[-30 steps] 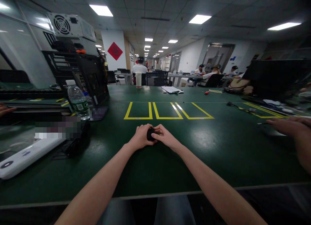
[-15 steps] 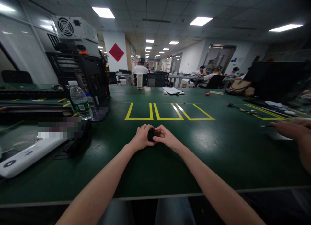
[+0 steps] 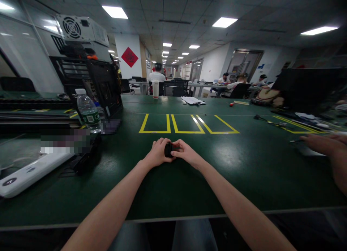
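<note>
A small black rounded object (image 3: pixel 168 150) is held between both hands, low over the green table (image 3: pixel 173 193). What kind of thing it is I cannot make out. My left hand (image 3: pixel 158 152) is closed around its left side, fingers curled over the top. From the right, my right hand (image 3: pixel 185 152) pinches it with thumb and fingertips. The fingers cover part of the object. Beyond the hands, yellow tape outlines (image 3: pixel 187 133) mark the tabletop.
At left stand a water bottle (image 3: pixel 88 112), a black computer case (image 3: pixel 104 88) and a long white device (image 3: pixel 32 176). A white cup (image 3: pixel 155 89) and a clipboard (image 3: pixel 193 100) lie farther back. Another person's hand (image 3: pixel 322 145) rests at the right, near cables (image 3: pixel 271 122).
Both hands keep nearly the same place and grip on the black object. The view has shifted very slightly. The other person's hand at the right moved a little.
</note>
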Demonstrator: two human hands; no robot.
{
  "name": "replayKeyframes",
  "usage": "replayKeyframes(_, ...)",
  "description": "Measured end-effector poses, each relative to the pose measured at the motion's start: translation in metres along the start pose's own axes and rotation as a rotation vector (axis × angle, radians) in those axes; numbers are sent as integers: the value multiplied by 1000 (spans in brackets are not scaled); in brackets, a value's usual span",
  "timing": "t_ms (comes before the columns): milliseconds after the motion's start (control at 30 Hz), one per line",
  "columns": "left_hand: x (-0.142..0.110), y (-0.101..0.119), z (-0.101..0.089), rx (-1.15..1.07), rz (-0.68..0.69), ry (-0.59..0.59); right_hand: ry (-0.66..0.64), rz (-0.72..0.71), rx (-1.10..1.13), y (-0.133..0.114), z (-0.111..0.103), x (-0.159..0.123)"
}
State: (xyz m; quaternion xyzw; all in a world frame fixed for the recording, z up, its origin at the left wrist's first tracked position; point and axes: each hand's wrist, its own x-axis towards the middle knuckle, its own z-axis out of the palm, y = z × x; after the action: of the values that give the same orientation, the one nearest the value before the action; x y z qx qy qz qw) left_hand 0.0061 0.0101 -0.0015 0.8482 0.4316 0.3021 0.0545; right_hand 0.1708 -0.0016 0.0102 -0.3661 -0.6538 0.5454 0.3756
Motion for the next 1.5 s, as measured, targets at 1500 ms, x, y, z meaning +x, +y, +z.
replayKeyframes(1500, 1, -1, -2, -30, -4, -14, -29, -25, -14, 2, -4, 1)
